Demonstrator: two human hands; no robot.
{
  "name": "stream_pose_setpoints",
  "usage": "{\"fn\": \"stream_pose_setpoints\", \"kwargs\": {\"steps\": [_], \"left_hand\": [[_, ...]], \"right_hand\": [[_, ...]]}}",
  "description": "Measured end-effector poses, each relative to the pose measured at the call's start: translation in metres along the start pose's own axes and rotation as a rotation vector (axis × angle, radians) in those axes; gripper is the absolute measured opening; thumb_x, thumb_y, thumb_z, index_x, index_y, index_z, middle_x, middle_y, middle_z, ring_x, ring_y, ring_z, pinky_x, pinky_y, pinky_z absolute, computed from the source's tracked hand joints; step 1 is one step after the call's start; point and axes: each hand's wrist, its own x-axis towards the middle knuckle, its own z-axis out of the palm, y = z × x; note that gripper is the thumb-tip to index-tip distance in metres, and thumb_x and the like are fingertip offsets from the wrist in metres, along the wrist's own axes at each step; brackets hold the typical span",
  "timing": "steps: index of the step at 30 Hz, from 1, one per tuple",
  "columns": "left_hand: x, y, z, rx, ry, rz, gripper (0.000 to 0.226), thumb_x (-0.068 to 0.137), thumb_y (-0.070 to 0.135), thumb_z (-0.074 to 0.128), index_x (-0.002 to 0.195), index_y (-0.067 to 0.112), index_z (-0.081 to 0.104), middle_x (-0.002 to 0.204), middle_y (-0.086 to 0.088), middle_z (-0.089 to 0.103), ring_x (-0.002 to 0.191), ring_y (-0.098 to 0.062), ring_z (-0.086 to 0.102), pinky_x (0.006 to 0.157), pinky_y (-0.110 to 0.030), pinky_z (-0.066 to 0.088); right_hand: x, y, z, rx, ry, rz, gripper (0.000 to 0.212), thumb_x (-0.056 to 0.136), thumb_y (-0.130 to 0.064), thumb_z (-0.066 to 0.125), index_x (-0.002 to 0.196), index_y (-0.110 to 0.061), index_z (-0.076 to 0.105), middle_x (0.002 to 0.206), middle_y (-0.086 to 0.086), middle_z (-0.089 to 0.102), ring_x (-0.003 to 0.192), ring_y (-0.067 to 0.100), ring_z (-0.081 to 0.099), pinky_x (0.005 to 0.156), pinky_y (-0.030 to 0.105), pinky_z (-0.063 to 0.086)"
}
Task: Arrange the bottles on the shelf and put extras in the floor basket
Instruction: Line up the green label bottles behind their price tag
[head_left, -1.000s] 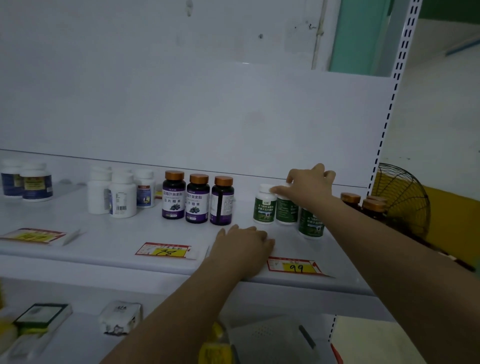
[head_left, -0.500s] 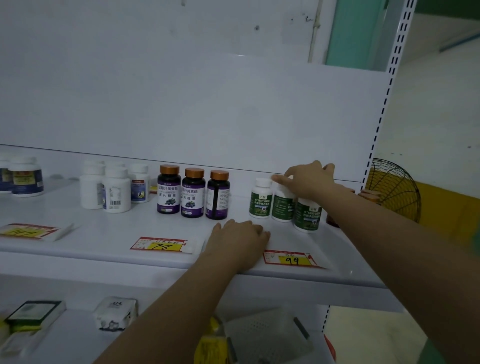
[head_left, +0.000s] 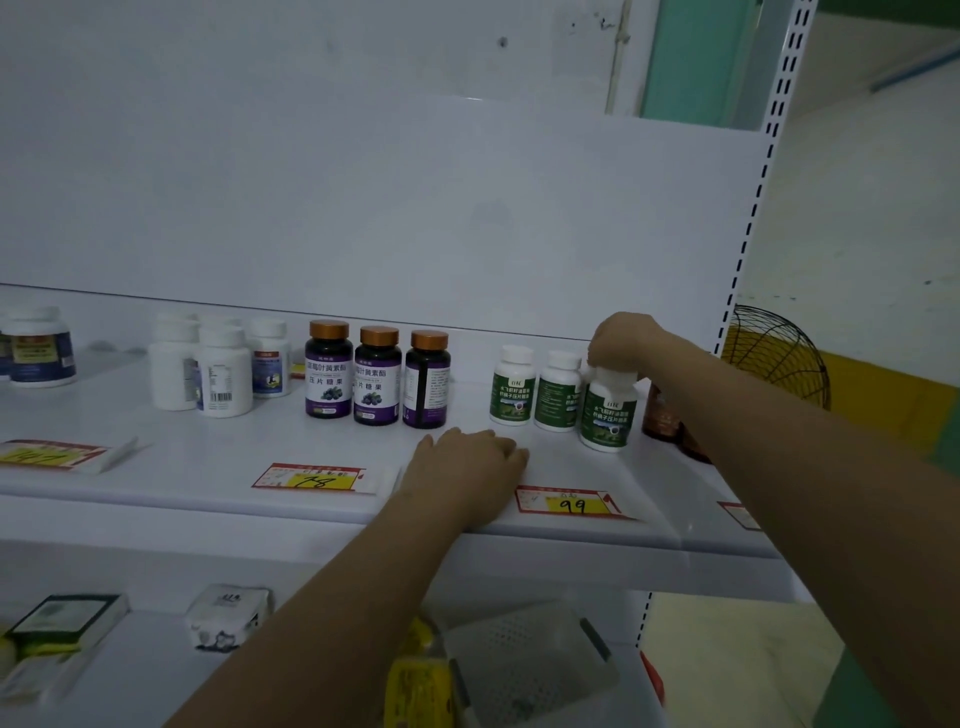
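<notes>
Head view: The right hand (head_left: 621, 340) reaches over the shelf (head_left: 208, 467) and grips the white cap of a green-label bottle (head_left: 608, 415) from above. This bottle stands upright on the shelf, right under that hand. It is a bit nearer the front edge than its 2 twins. Those 2 green-label twins (head_left: 512, 387) stand side by side, just left of the hand. I think the hand holds the cap so it can lift or slide this bottle into line with them.

Brown bottles (head_left: 662, 415) stand behind the right wrist, partly hidden by the arm.

The left hand (head_left: 467, 467) rests on the shelf with loose fingers and holds nothing. It seems to steady the person. Just past its fingertips, 3 purple-label bottles (head_left: 376, 376) stand in a row. Farther left are white bottles (head_left: 223, 371). A yellow 99 price tag (head_left: 571, 503) lies just right of the left hand.

Far below both hands sits a white basket with holes (head_left: 524, 660), likely the place for extras.
</notes>
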Motion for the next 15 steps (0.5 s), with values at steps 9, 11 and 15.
{"fn": "stream_pose_setpoints", "kwargs": {"steps": [9,11,15], "left_hand": [[-0.002,-0.001,-0.001,0.043,-0.017,0.022,0.04,0.101,0.033,0.024,0.135,0.02,0.042,0.138,-0.007,0.046,0.127,-0.032,0.039,0.109,-0.054,0.028],[-0.002,0.0,-0.002,0.042,-0.014,0.014,0.04,0.101,0.032,0.026,0.137,0.019,0.04,0.141,-0.007,0.043,0.129,-0.031,0.038,0.11,-0.053,0.027],[-0.005,0.002,-0.004,-0.104,0.14,0.0,0.049,0.1,0.044,0.026,0.141,0.021,0.037,0.142,-0.004,0.046,0.13,-0.023,0.041,0.109,-0.043,0.031]], "right_hand": [[0.007,0.006,0.001,0.26,0.208,0.01,0.027,0.089,-0.013,0.056,0.114,-0.005,0.064,0.12,0.011,0.062,0.108,0.027,0.058,0.084,0.032,0.049],[0.0,0.007,-0.016,0.309,0.312,-0.044,0.028,0.09,-0.012,0.055,0.117,-0.008,0.064,0.124,0.011,0.059,0.112,0.027,0.055,0.084,0.031,0.046],[-0.022,0.005,-0.06,0.435,0.426,-0.169,0.029,0.088,-0.019,0.062,0.116,-0.012,0.064,0.127,0.01,0.056,0.115,0.026,0.052,0.088,0.03,0.045]]}}
